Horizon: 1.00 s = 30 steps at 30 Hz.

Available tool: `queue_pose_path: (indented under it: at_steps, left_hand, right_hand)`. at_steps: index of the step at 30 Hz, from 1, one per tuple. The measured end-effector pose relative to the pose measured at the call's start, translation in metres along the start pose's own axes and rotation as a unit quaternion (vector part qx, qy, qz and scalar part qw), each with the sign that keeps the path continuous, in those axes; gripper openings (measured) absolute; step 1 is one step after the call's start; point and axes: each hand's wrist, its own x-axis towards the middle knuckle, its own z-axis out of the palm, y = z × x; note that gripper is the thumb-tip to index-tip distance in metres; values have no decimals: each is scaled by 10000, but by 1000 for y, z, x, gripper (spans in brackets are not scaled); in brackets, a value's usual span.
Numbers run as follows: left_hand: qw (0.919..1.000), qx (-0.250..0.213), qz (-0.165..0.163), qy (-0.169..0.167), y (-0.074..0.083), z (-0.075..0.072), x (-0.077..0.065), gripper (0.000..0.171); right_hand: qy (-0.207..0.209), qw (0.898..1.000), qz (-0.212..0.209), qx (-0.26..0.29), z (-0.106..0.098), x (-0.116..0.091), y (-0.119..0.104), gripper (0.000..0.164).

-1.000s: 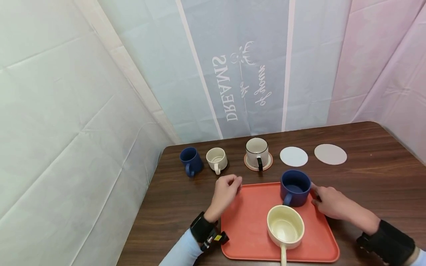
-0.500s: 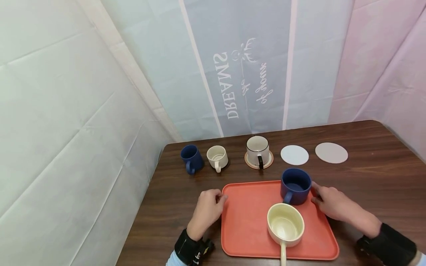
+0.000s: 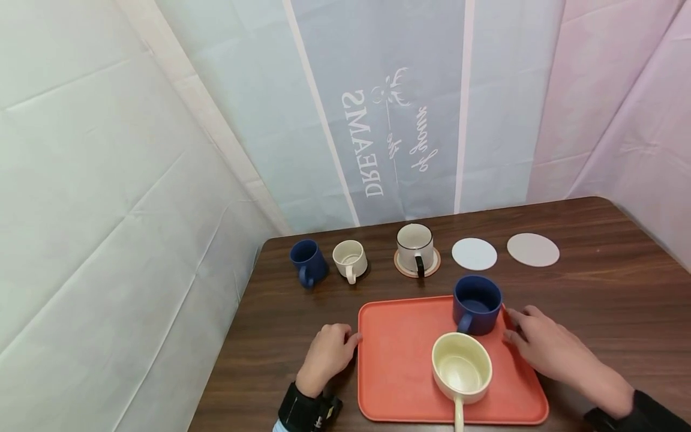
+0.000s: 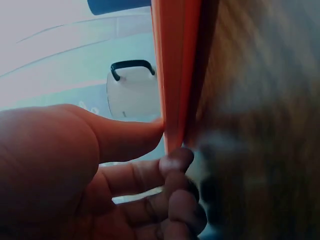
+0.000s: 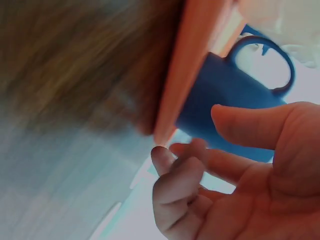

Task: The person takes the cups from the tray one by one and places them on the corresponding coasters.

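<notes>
My left hand [image 3: 327,355] pinches the left rim of the orange-red tray [image 3: 399,360]. In the left wrist view its thumb lies on top of the rim, with the fingers curled under it. On the tray's back right corner stands a large blue mug [image 3: 477,305]; in front of it is a cream bowl with a long handle [image 3: 461,367], its handle reaching past the front edge. My right hand [image 3: 547,345] is at the tray's right rim beside the blue mug. In the right wrist view its thumb [image 5: 250,125] stands apart from the loosely bent fingers, around the edge.
Along the back of the dark wooden table [image 3: 604,288] stand a small blue mug [image 3: 309,263], a small cream cup [image 3: 349,259] and a white mug with a black handle [image 3: 415,247] on a round coaster. Two pale round coasters [image 3: 474,254] lie further right.
My left hand has come from over the tray's back left part to its left rim and pinches it now. My right hand has shifted slightly back from beside the blue mug.
</notes>
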Motion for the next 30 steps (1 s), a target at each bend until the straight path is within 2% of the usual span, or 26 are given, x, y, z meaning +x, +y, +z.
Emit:
queue_pose_path:
  at_steps: [2,5,12,18,22,27,30]
  left_hand:
    - [9998,-108,75,-162,-2,2,0,36]
    - [9993,-226,169,-231,-5,3,2,33]
    - [9992,-286,142,-225,-9,6,4,34]
    - [9989,-351,192,-225,-10,6,3,34]
    - [9988,-379,205,-254,-10,7,3,35]
    - [9987,-401,168,-276,-10,8,4,37]
    - [9985,-428,175,-280,-10,8,3,37]
  right_hand:
    - [-8,9999,25,157,-1,-5,-4,41]
    - [-182,9977,-86,645,-3,-10,-12,29]
    - [-324,9815,-803,1710,-2,-18,-26,28]
    - [-713,9555,-1127,2630,6,-17,-27,39]
    - [-867,9397,-1404,2996,14,-14,-26,42]
    - [-1111,9249,-1249,3413,19,-11,-27,44]
    - [-1347,9054,-1091,3877,21,-10,-27,45]
